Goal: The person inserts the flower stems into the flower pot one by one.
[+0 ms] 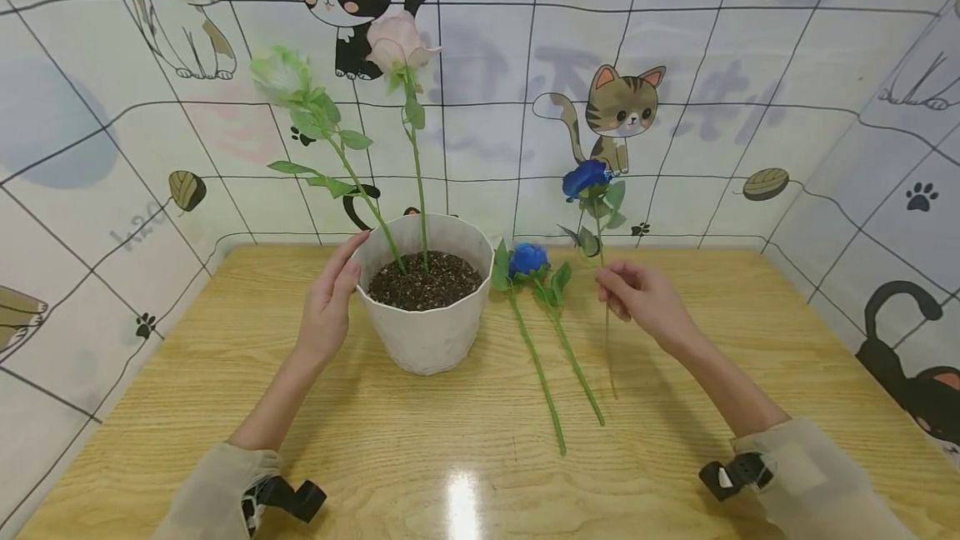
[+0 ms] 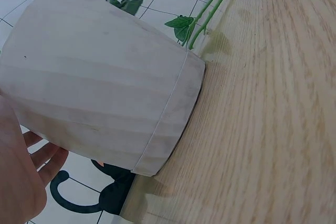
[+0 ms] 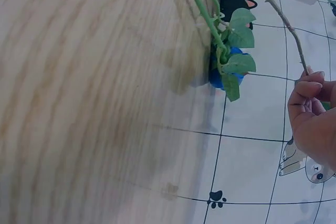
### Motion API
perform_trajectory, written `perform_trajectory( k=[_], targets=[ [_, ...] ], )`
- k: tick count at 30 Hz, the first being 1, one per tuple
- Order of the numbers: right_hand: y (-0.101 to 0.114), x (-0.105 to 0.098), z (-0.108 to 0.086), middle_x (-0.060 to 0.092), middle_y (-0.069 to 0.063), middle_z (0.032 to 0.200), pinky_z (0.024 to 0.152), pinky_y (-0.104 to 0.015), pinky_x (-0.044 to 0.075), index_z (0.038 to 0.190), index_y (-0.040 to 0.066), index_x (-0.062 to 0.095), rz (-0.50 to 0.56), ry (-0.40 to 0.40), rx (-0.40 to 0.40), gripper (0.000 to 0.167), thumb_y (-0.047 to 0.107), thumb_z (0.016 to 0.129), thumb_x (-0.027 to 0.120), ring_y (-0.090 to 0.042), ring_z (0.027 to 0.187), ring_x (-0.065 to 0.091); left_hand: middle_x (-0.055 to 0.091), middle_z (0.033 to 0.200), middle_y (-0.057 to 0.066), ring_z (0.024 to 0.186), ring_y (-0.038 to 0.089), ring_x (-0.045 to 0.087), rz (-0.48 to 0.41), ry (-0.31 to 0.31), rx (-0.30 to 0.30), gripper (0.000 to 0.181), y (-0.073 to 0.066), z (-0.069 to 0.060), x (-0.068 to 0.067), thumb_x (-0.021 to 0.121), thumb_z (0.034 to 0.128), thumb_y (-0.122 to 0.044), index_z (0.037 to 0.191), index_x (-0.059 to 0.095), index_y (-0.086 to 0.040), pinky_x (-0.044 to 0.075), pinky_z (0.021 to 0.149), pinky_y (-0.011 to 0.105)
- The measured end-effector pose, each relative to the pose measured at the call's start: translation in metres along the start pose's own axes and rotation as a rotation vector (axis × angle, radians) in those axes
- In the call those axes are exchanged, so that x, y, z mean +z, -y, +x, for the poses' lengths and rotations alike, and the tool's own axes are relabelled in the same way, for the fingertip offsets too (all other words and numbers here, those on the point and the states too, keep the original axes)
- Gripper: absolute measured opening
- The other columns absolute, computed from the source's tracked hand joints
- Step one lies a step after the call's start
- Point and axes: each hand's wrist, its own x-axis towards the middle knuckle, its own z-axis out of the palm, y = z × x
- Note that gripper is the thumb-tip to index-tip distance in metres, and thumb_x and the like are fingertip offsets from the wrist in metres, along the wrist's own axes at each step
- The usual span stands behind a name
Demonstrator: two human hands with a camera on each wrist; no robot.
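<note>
Left hand point(image 1: 327, 302): fingers, extended, seemingly braced the pot point(image 1: 426, 340).
Right hand point(image 1: 648, 300): fingers pinched a blue rose point(image 1: 586, 181) midstem (for balance, perhaps).

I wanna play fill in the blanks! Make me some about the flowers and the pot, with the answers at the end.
1. The right hand holds a flower with ____ petals.
2. The left hand touches the pot, which is coloured ____.
3. The pale green flower stands in the soil beside a flower coloured ____.
4. Altogether, the number of flowers standing in the soil is ____.

Missing words: blue; white; pink; two.
</note>
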Motion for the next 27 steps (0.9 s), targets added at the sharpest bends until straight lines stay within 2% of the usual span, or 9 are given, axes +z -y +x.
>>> perform_trajectory(
  k=[3, 10, 18, 22, 27],
  targets=[
    [0.005, 0.001, 0.001, 0.062, -0.004, 0.081, 0.052, -0.023, 0.041, 0.106, -0.003, 0.058, 0.025, -0.021, -0.036, 0.032, 0.029, 0.107, 0.053, -0.011, 0.061, 0.047, 0.046, 0.154, -0.005, 0.138, 0.017, 0.044, 0.007, 0.000, -0.002, 0.042, -0.001, 0.000, 0.000, 0.037, 0.1107, -0.020, 0.151, 0.049, -0.017, 0.038, 0.108, 0.028],
    [0.019, 0.006, 0.008, 0.063, -0.004, 0.080, 0.052, -0.024, 0.041, 0.110, 0.000, 0.057, 0.115, -0.082, -0.112, 0.029, 0.029, 0.106, 0.055, -0.013, 0.060, 0.048, 0.046, 0.154, -0.005, 0.138, 0.016, 0.043, 0.021, -0.005, -0.008, 0.042, 0.000, 0.000, 0.000, 0.037, 0.1106, -0.019, 0.151, 0.049, -0.017, 0.038, 0.111, 0.043],
    [0.039, 0.013, 0.020, 0.063, -0.009, 0.076, 0.050, -0.027, 0.040, 0.106, 0.002, 0.060, 0.232, -0.136, -0.232, 0.023, 0.025, 0.105, 0.056, -0.016, 0.055, 0.048, 0.046, 0.154, 0.002, 0.138, 0.020, 0.043, -0.006, -0.007, -0.006, 0.043, -0.001, 0.000, 0.000, 0.037, 0.1098, -0.014, 0.151, 0.048, -0.011, 0.038, 0.108, 0.026],
    [0.051, 0.015, 0.026, 0.063, -0.007, 0.074, 0.049, -0.025, 0.039, 0.104, 0.003, 0.061, 0.284, -0.151, -0.291, 0.021, 0.023, 0.106, 0.055, -0.016, 0.053, 0.048, 0.046, 0.154, -0.001, 0.139, 0.018, 0.043, 0.006, -0.007, -0.003, 0.042, -0.001, 0.000, 0.001, 0.037, 0.1101, -0.016, 0.151, 0.049, -0.013, 0.038, 0.109, 0.029],
    [0.070, 0.017, 0.033, 0.063, -0.006, 0.074, 0.049, -0.022, 0.039, 0.110, 0.002, 0.057, 0.341, -0.179, -0.349, 0.020, 0.021, 0.105, 0.056, -0.016, 0.053, 0.048, 0.047, 0.154, -0.002, 0.140, 0.018, 0.042, 0.010, -0.006, 0.008, 0.042, 0.000, 0.000, 0.001, 0.037, 0.1104, -0.018, 0.150, 0.049, -0.014, 0.038, 0.110, 0.030]
  ],
)
